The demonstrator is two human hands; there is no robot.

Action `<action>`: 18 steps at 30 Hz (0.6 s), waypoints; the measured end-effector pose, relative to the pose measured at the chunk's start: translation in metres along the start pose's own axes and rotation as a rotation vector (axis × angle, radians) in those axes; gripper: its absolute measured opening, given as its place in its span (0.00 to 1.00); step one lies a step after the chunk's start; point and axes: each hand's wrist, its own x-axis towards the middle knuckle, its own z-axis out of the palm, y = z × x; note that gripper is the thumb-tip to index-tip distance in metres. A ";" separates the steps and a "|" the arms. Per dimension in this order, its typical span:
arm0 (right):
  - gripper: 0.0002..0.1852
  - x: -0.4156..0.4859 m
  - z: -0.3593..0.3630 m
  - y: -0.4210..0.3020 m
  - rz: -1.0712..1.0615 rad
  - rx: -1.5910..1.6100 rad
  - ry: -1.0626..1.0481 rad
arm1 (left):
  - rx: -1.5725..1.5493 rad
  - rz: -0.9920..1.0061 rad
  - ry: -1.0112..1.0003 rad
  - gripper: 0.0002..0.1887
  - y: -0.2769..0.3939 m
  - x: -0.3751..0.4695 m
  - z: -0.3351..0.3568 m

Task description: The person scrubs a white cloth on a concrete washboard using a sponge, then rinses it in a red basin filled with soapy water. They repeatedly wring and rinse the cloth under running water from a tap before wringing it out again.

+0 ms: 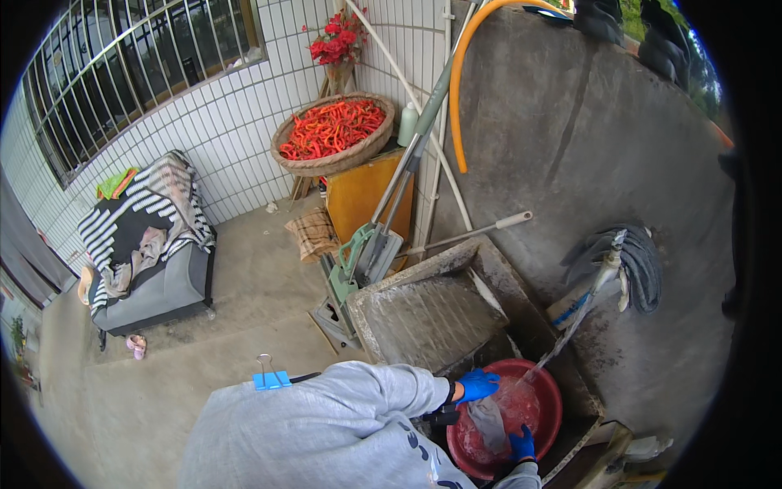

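Observation:
A red plastic basin (551, 397) of sudsy water stands in the deep part of a concrete wash sink (476, 269). A wet grey cloth (487, 422) stretches across the basin between my hands. My left hand (479, 386), in a blue glove, is over the basin's near upper rim, at the upper end of the cloth; its fingers look extended, and its grip is unclear. Lower down, my right hand (522, 444), also blue-gloved, holds the cloth's other end. Water pours into the basin from a tap (611, 263) on the wall.
A ribbed washboard slab (427, 315) adjoins the basin. Mops (391, 202) lean behind the sink beside a green wringer bucket (345, 275). A dark grey towel (644, 275) hangs behind the tap. A basket of red chillies (333, 131) and a cloth-draped grey sofa (159, 287) stand farther off.

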 end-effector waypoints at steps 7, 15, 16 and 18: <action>0.39 0.045 0.112 -0.004 -0.261 -0.980 0.065 | -0.253 0.164 -0.011 0.18 -0.024 -0.006 0.006; 0.46 0.018 0.063 -0.015 0.076 -0.571 0.042 | -0.468 -0.047 -0.230 0.21 -0.017 -0.014 -0.016; 0.42 0.023 0.065 -0.014 -0.010 -0.525 0.148 | -0.492 -0.059 -0.252 0.21 -0.015 -0.020 -0.019; 0.28 0.030 0.081 -0.012 -0.105 -0.471 0.045 | -0.704 -0.192 -0.280 0.20 -0.009 -0.029 -0.022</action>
